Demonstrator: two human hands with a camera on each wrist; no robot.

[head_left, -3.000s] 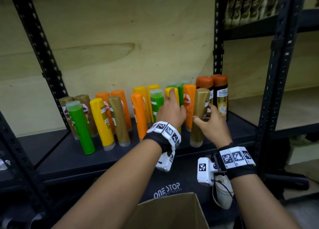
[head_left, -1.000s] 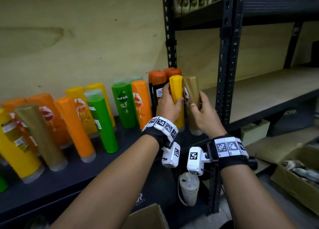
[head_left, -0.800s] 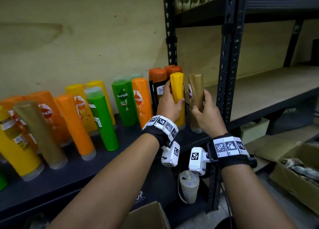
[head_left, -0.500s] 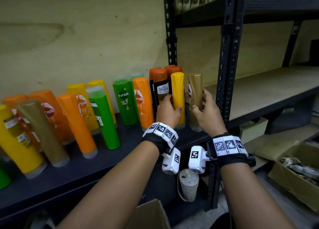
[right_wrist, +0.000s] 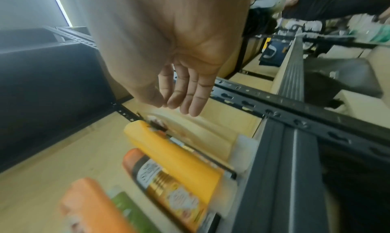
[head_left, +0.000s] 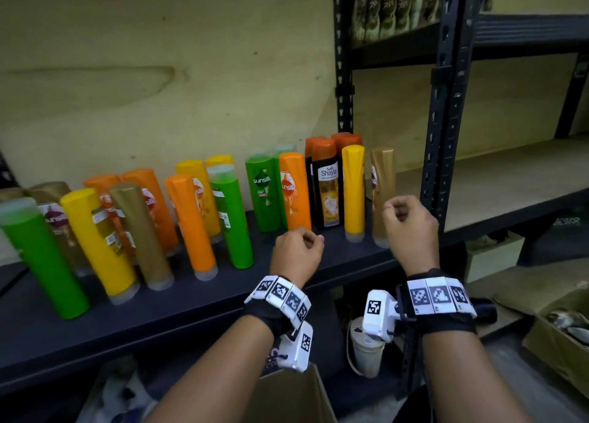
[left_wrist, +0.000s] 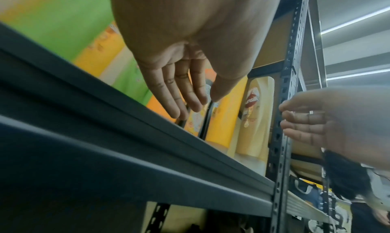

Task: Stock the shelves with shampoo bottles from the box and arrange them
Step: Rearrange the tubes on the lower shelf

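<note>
A yellow shampoo bottle (head_left: 353,193) and a gold one (head_left: 382,193) stand upright at the right end of the dark shelf (head_left: 191,301), beside a black Shayla bottle (head_left: 328,186). My left hand (head_left: 310,239) hovers over the shelf's front edge, loosely curled and empty. My right hand (head_left: 393,209) hangs just in front of the gold bottle, also empty. The left wrist view shows relaxed fingers (left_wrist: 185,100) clear of the yellow bottle (left_wrist: 223,116) and gold bottle (left_wrist: 255,120). Relaxed right fingers (right_wrist: 190,100) are above the yellow bottle (right_wrist: 175,156). The cardboard box (head_left: 293,397) sits below.
Several green, orange, yellow and gold bottles (head_left: 191,218) fill the shelf to the left, some leaning. A black upright post (head_left: 446,119) stands right of the gold bottle, with a bare wooden shelf (head_left: 510,180) beyond. Another box (head_left: 561,336) and a white tub (head_left: 365,349) are on the floor.
Both hands have let go of the yellow and gold bottles and drawn back toward the shelf's front edge. The two bottles stay upright where they were set.
</note>
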